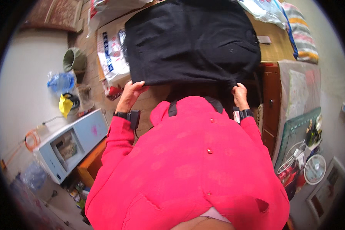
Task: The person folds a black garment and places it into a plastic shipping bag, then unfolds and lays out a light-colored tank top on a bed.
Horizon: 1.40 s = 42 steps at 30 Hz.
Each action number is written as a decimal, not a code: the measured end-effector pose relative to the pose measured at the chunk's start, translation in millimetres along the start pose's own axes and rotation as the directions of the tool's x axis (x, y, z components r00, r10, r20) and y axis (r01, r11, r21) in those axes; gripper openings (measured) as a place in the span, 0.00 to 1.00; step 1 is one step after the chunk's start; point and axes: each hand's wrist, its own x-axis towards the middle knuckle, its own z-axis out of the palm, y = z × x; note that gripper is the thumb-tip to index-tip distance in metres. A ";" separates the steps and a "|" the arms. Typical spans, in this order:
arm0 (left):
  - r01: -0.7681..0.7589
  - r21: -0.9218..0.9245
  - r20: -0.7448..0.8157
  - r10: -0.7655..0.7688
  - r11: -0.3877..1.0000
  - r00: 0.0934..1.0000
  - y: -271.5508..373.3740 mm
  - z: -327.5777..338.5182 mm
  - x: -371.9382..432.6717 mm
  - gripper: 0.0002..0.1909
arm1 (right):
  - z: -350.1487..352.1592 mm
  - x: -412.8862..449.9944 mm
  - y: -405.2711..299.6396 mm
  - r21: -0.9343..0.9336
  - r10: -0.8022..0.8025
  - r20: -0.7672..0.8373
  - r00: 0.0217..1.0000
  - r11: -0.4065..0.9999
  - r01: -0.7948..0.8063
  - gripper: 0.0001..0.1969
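A large piece of black cloth [187, 43], perhaps a garment, spreads out in front of me over a surface with a tan cover. My left hand [131, 95] pinches its near left corner between thumb and fingers. At the near right, my right hand [239, 93] grips the edge, where the fabric bunches into folds. The near edge runs almost straight between both hands. Small pale marks show on the right part of the cloth. Both of my wrists wear black straps with devices.
Left of the cloth lies a white printed plastic bag [113, 54]. A clear plastic bag [266, 13] and a striped folded textile [302, 34] are at the far right. To my right stands a brown wooden cabinet [270, 106]; a white-blue appliance [74, 143] stands left.
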 end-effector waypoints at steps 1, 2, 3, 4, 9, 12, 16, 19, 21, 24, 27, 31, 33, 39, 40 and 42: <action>-0.012 -0.041 -0.014 0.012 0.999 1.000 4.7 3.5 -3.7 0.13 | 6.6 -0.4 4.1 0.020 0.038 -0.041 0.998 0.999 -0.037 0.12; -0.015 -0.044 -0.017 0.014 0.999 1.000 6.4 5.9 -2.7 0.13 | 7.0 -0.7 4.9 0.057 0.098 -0.053 0.994 0.994 -0.094 0.12; -0.023 -0.048 -0.033 0.022 0.999 0.999 9.3 4.7 -5.1 0.13 | 10.7 -3.0 2.7 0.093 0.159 -0.047 0.986 0.984 -0.154 0.12; -0.019 -0.036 -0.020 0.019 0.999 1.000 11.1 3.9 -4.5 0.13 | 8.7 -0.9 5.7 0.107 0.159 -0.058 0.986 0.983 -0.152 0.12; 0.101 -0.078 -0.201 -0.114 0.992 0.973 -9.3 -19.3 6.4 0.08 | 13.3 -7.4 6.0 0.156 0.261 -0.062 0.963 0.956 -0.249 0.12; 0.165 -0.187 -0.381 -0.227 0.968 0.896 -39.9 -41.9 13.2 0.05 | 13.4 -7.5 9.6 0.161 0.187 0.042 0.981 0.968 -0.191 0.10; 0.237 -0.109 -0.518 -0.259 0.965 0.816 -53.7 -53.7 28.7 0.06 | 18.8 -8.8 0.7 0.006 0.063 0.115 0.991 0.998 -0.065 0.10; 0.199 0.378 -0.641 0.100 0.904 0.761 -37.7 -15.8 22.5 0.06 | 18.9 -9.7 -8.9 -0.126 -0.008 0.184 0.983 0.992 0.031 0.14; 0.094 0.472 -0.493 0.175 0.876 0.852 -23.9 7.5 19.3 0.07 | 21.2 -7.5 -16.0 -0.186 0.000 0.235 0.972 0.982 0.045 0.12; 0.100 0.491 -0.034 -0.096 0.866 0.995 -11.3 60.8 16.9 0.07 | 35.0 -25.0 -56.2 -0.156 0.019 0.293 0.956 0.987 0.029 0.08; 0.052 0.622 0.303 -0.301 0.781 0.904 -10.2 123.7 33.7 0.12 | 42.3 -32.0 -81.3 -0.068 0.074 0.340 0.938 0.996 -0.054 0.08; -0.070 0.722 0.479 -0.425 0.688 0.768 -27.0 177.0 69.9 0.24 | 44.6 -37.5 -105.0 -0.057 0.122 0.389 0.913 0.993 -0.108 0.08; -0.039 0.681 0.502 -0.428 0.732 0.752 -46.2 186.5 91.3 0.28 | 49.6 -38.8 -114.7 -0.053 0.136 0.401 0.906 0.991 -0.125 0.08; -0.272 0.870 0.433 -0.374 0.411 0.820 -65.2 216.9 119.0 0.19 | 63.5 -35.4 -133.8 0.035 0.164 0.425 0.890 0.980 -0.197 0.08; -0.306 0.828 0.467 -0.274 0.470 0.841 -70.8 217.7 121.4 0.15 | 64.7 -34.2 -135.8 -0.007 0.172 0.430 0.886 0.982 -0.187 0.09; -0.272 0.809 0.493 -0.350 0.521 0.796 -65.2 218.6 125.3 0.15 | 65.4 -31.6 -133.9 -0.050 0.186 0.439 0.879 0.982 -0.183 0.10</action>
